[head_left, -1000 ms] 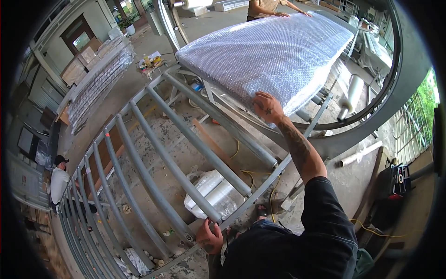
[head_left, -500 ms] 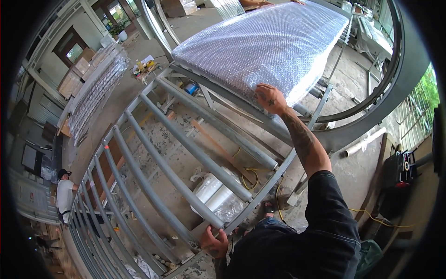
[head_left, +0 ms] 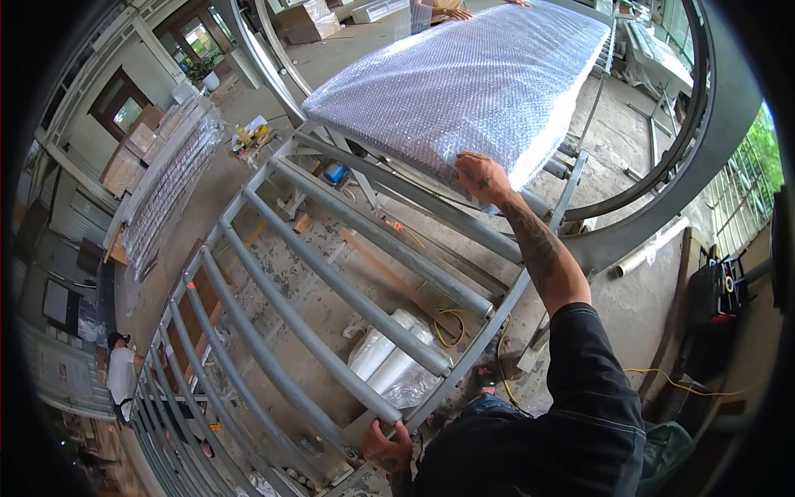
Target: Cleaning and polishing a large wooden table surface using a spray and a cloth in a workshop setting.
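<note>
A large flat panel in bubble wrap (head_left: 464, 91) lies on a roller conveyor ahead of me, inside a big metal ring (head_left: 646, 219). My right hand (head_left: 484, 176) is on its near end, fingers curled over the wrapped edge. Lower down, my left hand (head_left: 387, 447) grips the side rail of the roller frame (head_left: 464, 364), beside the end of a grey roller (head_left: 331, 360). Part of that hand's grip is hidden behind the rail. At the panel's far end, another person's hands (head_left: 451, 14) touch the wrap.
Under the rollers lie plastic-wrapped white rolls (head_left: 397, 356) and a yellow cord (head_left: 451, 327). A person in a white shirt (head_left: 122, 373) stands at the conveyor's far left. Wrapped stacks (head_left: 170, 170) stand on the left; a black toolbox (head_left: 719, 290) is at the right.
The panel has shifted slightly away from me, showing more of the crossbar at its near end. My right hand stays on it, and my left hand stays at the rail. The view has dipped a little.
</note>
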The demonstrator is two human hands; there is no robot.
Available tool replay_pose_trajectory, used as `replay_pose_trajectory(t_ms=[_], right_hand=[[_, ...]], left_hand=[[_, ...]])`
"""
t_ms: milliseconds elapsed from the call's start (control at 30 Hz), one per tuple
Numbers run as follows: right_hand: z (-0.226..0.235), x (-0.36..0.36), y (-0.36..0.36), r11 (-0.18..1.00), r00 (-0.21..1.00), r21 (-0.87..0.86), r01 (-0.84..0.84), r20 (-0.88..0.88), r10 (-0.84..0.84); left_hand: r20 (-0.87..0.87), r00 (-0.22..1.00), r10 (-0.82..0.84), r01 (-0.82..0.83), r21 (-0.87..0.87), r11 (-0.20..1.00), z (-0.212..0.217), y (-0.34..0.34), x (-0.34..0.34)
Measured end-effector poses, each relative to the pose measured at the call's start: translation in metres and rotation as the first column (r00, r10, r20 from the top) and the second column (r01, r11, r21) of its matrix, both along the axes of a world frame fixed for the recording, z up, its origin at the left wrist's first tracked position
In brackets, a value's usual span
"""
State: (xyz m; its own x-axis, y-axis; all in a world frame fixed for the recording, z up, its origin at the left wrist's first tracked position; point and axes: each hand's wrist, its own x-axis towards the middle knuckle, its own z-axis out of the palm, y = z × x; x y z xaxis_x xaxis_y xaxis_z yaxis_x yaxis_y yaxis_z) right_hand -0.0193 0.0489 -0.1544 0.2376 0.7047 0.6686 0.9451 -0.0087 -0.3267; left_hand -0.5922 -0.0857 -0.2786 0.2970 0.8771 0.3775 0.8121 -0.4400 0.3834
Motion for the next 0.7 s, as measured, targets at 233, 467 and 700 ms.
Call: replay_pose_trajectory(t_ms=[233,467,700], right_hand=[[-0.010,0.007,0.003,0.999,0.999,0.037,0.019,0.029,-0.020],[-0.017,0.015,0.004,0.997,0.997,0.029,0.068,0.035,-0.069],[-0.027,0.020,0.012,0.995,0.995,0.001,0.095,0.016,-0.095]], left_hand=[[-0.016,1.000,0.021,-0.021,0.004,1.000,-0.014,0.003,-0.012],[0.014,0.999,0.040,-0.040,-0.019,0.999,-0.029,0.009,-0.021],[0.021,0.999,0.038,-0.037,-0.039,0.999,-0.049,0.016,-0.037]])
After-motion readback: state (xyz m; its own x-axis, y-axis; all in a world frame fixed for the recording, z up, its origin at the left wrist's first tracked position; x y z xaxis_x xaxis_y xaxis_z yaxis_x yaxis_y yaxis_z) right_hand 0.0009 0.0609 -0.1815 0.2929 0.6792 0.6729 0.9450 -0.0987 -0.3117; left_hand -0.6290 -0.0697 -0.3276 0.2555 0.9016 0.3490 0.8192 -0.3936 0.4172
